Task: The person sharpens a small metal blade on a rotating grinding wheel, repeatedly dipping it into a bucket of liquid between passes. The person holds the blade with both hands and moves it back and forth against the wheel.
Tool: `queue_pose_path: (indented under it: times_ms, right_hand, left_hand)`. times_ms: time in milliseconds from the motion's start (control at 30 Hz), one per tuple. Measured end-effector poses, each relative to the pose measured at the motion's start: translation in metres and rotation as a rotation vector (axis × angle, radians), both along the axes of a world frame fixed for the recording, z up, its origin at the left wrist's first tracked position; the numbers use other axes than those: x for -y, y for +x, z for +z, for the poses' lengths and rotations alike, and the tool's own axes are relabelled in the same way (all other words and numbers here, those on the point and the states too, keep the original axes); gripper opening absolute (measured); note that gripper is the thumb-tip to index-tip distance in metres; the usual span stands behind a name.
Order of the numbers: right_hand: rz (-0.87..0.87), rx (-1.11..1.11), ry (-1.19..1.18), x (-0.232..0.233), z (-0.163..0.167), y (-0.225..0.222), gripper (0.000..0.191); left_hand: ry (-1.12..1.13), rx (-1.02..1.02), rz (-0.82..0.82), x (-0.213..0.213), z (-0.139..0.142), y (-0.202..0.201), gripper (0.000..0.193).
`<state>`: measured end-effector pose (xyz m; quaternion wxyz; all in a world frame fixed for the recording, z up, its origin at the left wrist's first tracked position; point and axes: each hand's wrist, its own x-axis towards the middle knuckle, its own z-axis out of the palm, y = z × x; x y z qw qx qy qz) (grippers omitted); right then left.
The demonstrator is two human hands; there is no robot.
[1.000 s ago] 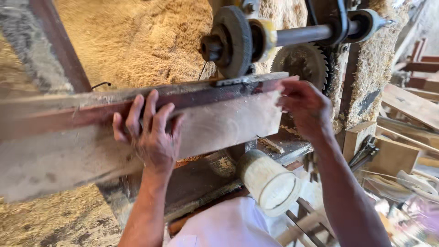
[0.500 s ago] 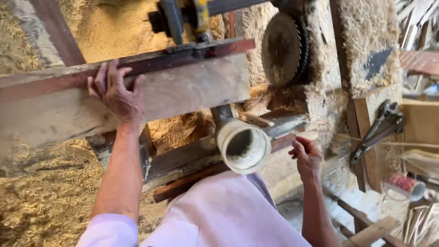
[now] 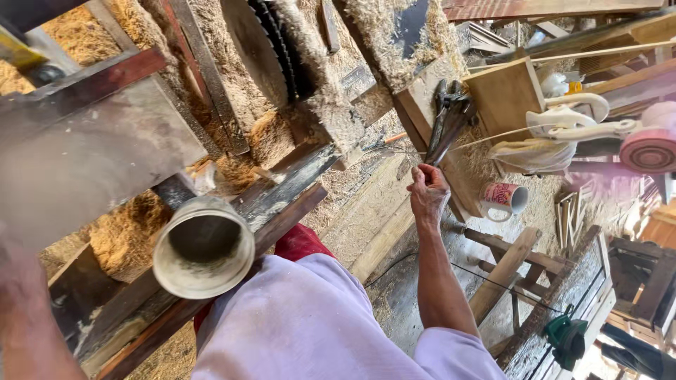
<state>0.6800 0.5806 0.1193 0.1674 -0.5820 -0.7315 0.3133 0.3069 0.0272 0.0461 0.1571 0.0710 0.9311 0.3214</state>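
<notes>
While surrounded by sawdust-caked timber framing, right hand (image 3: 428, 191) clenched around dark metal pliers (image 3: 445, 123) resting against a wooden block (image 3: 504, 95). Left hand (image 3: 17, 281) blurred at frame edge by the plank (image 3: 84, 158); grip not determinable. Circular saw blade (image 3: 271, 46) above, white pipe (image 3: 204, 246) below, mug (image 3: 503, 199) nearby.

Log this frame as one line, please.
right hand: gripping pliers handles | left hand: blurred, beside board | saw blade: exposed | pipe: open end facing camera
</notes>
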Motion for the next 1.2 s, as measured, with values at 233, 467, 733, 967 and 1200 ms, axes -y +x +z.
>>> queue_pose_path:
  times_ms: [233, 467, 733, 967, 1200]
  right_hand:
    - [0.213, 0.474, 0.464, -0.108, -0.008, 0.020, 0.040]
    - [0.233, 0.518, 0.352, -0.143, -0.022, 0.017, 0.023]
    - [0.212, -0.163, 0.131, -0.036, -0.013, -0.006, 0.018]
    - [0.774, 0.140, -0.125, 0.052, -0.009, -0.104, 0.019]
    - [1.285, 0.399, -0.045, 0.074, -0.027, -0.190, 0.041]
  left_hand:
    - [-0.375, -0.550, 0.243, 0.016, 0.010, 0.073, 0.039]
    - [-0.271, -0.432, 0.082, 0.000, 0.005, 0.032, 0.083]
    - [-0.267, -0.414, 0.213, -0.047, -0.007, -0.039, 0.087]
    - [-0.200, -0.521, 0.265, -0.068, 0.003, -0.082, 0.071]
    - [-0.194, -0.603, 0.272, -0.069, -0.006, -0.094, 0.034]
